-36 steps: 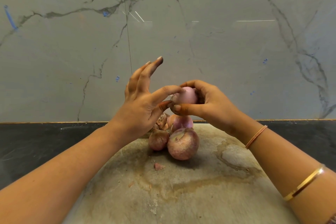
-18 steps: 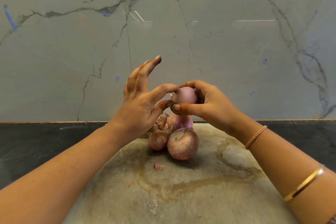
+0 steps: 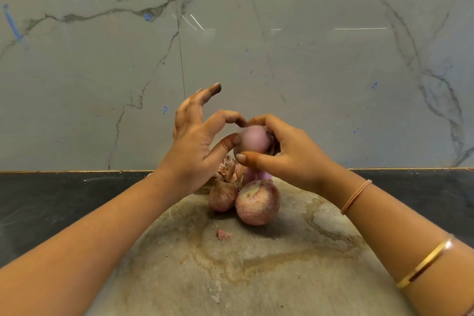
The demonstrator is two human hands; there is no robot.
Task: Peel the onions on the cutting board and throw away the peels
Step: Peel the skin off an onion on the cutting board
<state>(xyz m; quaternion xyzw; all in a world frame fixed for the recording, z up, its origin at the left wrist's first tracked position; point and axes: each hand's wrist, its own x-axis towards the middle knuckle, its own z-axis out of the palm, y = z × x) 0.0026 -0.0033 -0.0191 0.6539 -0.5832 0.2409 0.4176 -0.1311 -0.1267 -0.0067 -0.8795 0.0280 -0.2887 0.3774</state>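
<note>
Right hand [image 3: 295, 159] grips a pale pink, peeled round onion [image 3: 254, 140] in curled fingers and thumb, above the 12 o'clock part of the stained, round grey cutting board [image 3: 256, 277]. Left hand [image 3: 195, 146] pinches its 9 o'clock side with thumb and forefinger, other fingers spread upward. Below, a large purple-brown unpeeled onion [image 3: 257, 202] touches a smaller unpeeled onion [image 3: 222, 195] at its 9 o'clock; a small pink peel scrap [image 3: 222, 234] lies at 7 o'clock. The board rests on a dark desk [image 3: 64, 200].

grey veined marble wall [image 3: 307, 79] | black countertop [image 3: 64, 202] | gold bangle [image 3: 424, 265]
</note>
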